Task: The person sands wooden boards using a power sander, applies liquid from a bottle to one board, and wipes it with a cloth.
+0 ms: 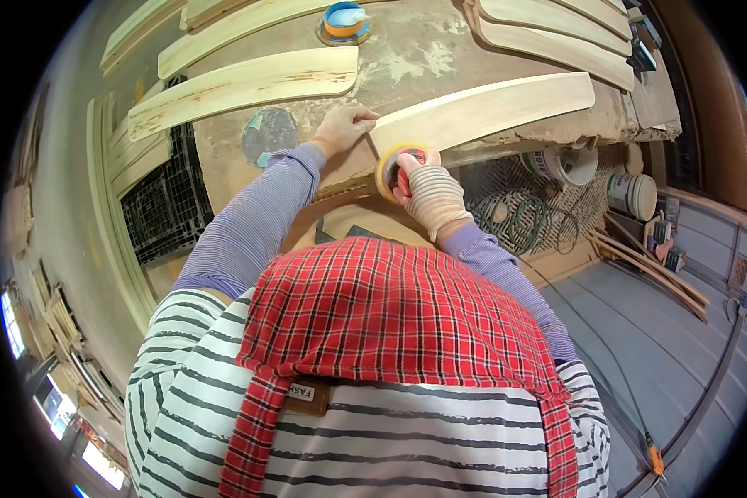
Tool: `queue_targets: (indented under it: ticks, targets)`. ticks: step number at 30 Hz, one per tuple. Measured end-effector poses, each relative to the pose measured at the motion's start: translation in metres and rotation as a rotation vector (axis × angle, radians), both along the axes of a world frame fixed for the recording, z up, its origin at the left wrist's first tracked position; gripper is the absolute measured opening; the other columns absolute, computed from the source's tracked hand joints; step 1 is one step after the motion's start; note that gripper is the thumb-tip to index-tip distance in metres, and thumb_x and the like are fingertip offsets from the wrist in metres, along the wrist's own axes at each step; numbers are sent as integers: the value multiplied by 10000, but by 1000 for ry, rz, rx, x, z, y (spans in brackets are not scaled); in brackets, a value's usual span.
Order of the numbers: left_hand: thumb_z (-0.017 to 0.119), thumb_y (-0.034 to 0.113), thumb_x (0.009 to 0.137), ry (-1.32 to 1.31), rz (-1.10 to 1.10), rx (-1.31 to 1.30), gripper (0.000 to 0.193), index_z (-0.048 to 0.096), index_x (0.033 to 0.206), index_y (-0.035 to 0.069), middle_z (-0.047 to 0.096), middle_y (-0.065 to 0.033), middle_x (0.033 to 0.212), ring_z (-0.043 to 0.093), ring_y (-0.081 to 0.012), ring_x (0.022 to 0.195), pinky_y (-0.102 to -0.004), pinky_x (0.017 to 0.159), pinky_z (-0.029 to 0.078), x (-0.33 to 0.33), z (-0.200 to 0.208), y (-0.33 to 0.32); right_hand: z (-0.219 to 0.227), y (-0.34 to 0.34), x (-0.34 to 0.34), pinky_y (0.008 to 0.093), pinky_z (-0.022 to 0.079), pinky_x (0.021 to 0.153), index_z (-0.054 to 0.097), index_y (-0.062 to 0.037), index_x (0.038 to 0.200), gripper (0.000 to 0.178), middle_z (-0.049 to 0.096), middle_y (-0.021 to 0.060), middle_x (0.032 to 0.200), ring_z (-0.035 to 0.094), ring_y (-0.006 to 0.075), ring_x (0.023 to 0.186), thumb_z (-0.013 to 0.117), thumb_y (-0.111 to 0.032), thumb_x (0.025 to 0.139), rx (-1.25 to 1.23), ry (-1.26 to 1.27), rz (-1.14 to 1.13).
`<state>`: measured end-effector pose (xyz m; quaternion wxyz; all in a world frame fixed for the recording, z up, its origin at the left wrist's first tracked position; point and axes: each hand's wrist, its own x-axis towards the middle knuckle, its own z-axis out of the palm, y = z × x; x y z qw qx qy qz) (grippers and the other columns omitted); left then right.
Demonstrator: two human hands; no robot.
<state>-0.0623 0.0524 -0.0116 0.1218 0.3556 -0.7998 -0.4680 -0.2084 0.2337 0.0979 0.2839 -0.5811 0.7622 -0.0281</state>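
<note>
A pale, slightly curved wooden board (490,112) lies across the worktable in front of me. My left hand (344,129), bare, has its fingers closed at the board's left end, thumb and fingertips at its corner. My right hand (433,197) wears a pale striped fingerless-looking glove. Its fingers wrap round a red-bodied disc sander (412,159) with a yellow rim, whose round pad is tilted on edge against the board's near left corner. Most of the sander's grip is hidden by the hand. A round, worn abrasive disc (269,137) lies left of my left hand.
Another board (249,90) with brown marks lies at left, and stacked boards (556,33) at back right. A blue and orange tub (345,20) stands at the back. Below right are white buckets (632,197), coiled hose (523,222) and a cable (593,328); a black crate (162,203) is left.
</note>
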Motion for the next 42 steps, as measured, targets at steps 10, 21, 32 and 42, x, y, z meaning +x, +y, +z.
queue_targets:
  ticks: [10,21,32,42]
  targets:
    - [592,142,929,-58,-74,126,276,713,1165,66,736,-83,1023,668,-142,928,-301,863,515,3,0,-10,10,-25,4,489,543,794,546,-193,1148,399,506,252,1197,639,434,936,736,-272,807,23,26,56]
    - [518,167,984,22,-18,350,367,612,1298,3,733,-102,1088,677,-146,1008,-307,915,509,1,-12,-15,3,-25,0,497,546,797,544,-235,1189,445,512,233,1214,647,426,943,739,-201,792,-29,3,27]
    - [714,190,866,-156,-158,166,264,747,1109,91,655,-127,942,649,-245,940,-364,861,517,-5,-23,-19,-16,-20,-235,428,519,959,484,-122,1364,704,500,294,1307,622,435,1103,763,-338,755,-215,78,-792]
    - [699,189,912,-208,-208,206,306,699,1161,12,730,-65,991,661,-127,894,-282,819,522,-16,-4,-25,-4,-1,-64,484,525,890,553,-171,1142,305,561,191,1200,630,400,1038,647,-216,856,-217,-56,-370]
